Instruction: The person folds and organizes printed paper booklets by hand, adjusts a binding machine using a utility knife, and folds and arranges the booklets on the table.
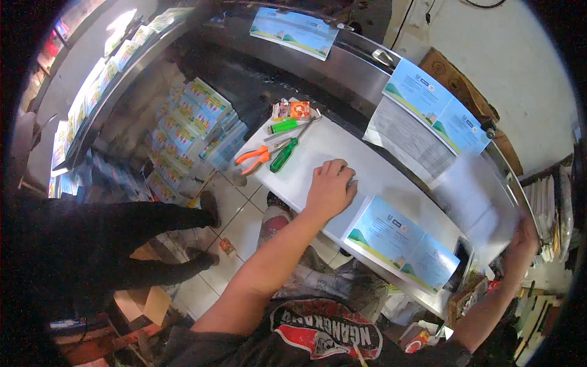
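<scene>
My left hand (331, 188) rests on the white tabletop (306, 159) with its fingers curled; a small greyish bit shows by the thumb, too little to name. Beside it lies a stack of blue and green printed sheets (400, 244). At the right my right hand (521, 240), smeared by motion, grips the edge of a blurred white sheet of paper (480, 196). Beyond that, another blue printed sheet (437, 104) is propped against the metal rail, over a grey text sheet (400, 137).
Orange-handled pliers (254, 160), a green screwdriver (284, 155) and a cigarette pack (299, 109) lie at the table's left end. Stacks of printed sheets (189, 122) stand beyond. A person in dark trousers (153, 220) stands at the left. An open cardboard box (143, 304) sits below.
</scene>
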The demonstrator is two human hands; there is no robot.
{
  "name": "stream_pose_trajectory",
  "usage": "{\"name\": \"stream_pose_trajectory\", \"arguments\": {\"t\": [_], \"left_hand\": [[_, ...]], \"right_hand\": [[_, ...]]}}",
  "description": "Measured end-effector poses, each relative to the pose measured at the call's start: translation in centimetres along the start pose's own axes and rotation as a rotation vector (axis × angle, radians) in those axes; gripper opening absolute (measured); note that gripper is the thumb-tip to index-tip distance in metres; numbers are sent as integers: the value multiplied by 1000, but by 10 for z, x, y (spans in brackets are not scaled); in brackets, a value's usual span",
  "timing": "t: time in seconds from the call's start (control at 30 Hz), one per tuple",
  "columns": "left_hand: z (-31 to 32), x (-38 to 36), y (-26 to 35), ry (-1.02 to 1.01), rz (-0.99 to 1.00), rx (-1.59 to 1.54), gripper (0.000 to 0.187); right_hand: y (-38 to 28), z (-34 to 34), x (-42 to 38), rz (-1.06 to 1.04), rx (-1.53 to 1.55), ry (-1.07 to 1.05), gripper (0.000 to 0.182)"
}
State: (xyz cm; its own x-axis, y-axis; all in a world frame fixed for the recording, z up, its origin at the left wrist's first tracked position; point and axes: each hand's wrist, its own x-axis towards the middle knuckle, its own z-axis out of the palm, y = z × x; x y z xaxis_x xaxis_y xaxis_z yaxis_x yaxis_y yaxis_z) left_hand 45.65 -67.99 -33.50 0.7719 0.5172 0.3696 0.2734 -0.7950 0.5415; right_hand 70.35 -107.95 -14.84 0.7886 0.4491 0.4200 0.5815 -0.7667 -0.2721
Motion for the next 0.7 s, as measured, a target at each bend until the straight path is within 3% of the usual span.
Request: {"name": "stream_pose_trajectory", "arguments": {"t": [0.07,0.17,0.23,0.27,0.33,0.37,0.4,0.47,0.53,0.57,0.6,0.63,0.67,0.7], "left_hand": [[2,1,-1,-4,0,0,25],[3,0,-1,-13,-2,0,25],[1,1,0,-16,-2,0,26],[1,1,1,-25,-2,3,26],[1,2,2,-25,-7,5,26],[2,2,2,1,-2,-6,24],[2,0,2,19,1,-16,22],[2,-1,3,20,5,-15,22],[3,0,-2,40,11,-2,21],[10,0,-4,49,24,-21,20],[12,1,-7,-9,-20,19,19],[13,5,-11,-180,-81,141,17],[29,-1,-28,1,34,38,20],[40,-4,-36,46,108,156,23]], "right_hand": [[-15,-27,42,-180,-324,401,42],[61,-16,78,-332,-414,478,37],[104,21,72,-321,-351,330,36],[124,43,62,-129,-129,172,36],[110,52,35,94,-92,-69,36],[77,51,16,126,-273,-152,37],[82,56,4,121,-270,-159,37],[93,72,-22,-99,-352,-55,33],[12,69,-50,-22,-121,-195,33],[-34,69,-69,-138,-92,-188,35],[-85,62,-86,232,35,-478,41],[-115,62,-107,-31,12,-477,57],[-128,69,-126,-158,-31,-667,74],[-132,84,-147,-481,97,-462,82]]}}
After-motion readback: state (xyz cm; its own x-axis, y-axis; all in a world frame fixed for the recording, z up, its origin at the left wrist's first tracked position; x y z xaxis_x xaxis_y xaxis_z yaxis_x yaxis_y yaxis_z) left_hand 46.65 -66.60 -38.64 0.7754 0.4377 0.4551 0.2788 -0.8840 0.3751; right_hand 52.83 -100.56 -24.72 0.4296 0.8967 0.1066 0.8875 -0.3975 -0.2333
